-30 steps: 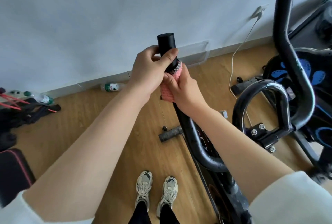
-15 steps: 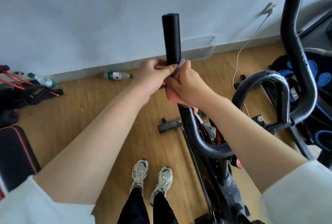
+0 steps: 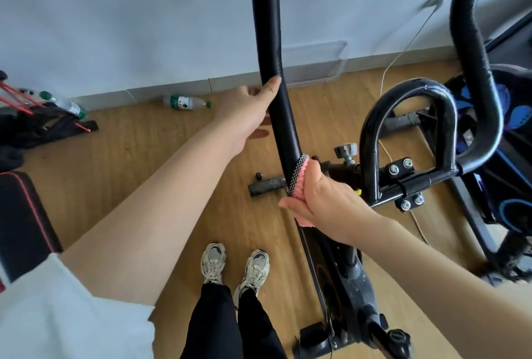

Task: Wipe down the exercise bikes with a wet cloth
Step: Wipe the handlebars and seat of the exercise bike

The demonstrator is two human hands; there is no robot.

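Since the earlier frame the cloth (image 3: 300,183) has been carried down the bar (image 3: 267,27) by the right hand (image 3: 325,200), and the two hands, which were touching, are now well apart. A long stretch of black bar is now bared above the cloth.

The cloth, pink with a checked mesh edge, is wrapped round the low part of the bar, just above its bend. It is gripped there by the right hand, whose fingers are curled round cloth and bar together, while the thumb is held out straight to the left. The left hand (image 3: 247,111) is set against the left side of the bar, about halfway up, with the thumb laid along the black surface. Whether its fingers are closed round the bar cannot be told, since they are hidden behind it.

The bar is part of a black bike (image 3: 354,275), whose frame is seen below the right hand. To the right of the bar a looped rail (image 3: 408,86) is bolted, and further right a second upright bar (image 3: 472,41) is seen. A knob (image 3: 345,149) is placed between the bar and the loop. To the left of the bar a bottle (image 3: 185,102) is laid on the wood floor (image 3: 129,157), against the wall (image 3: 115,13). Two pale shoes (image 3: 213,262) are seen below the bar.
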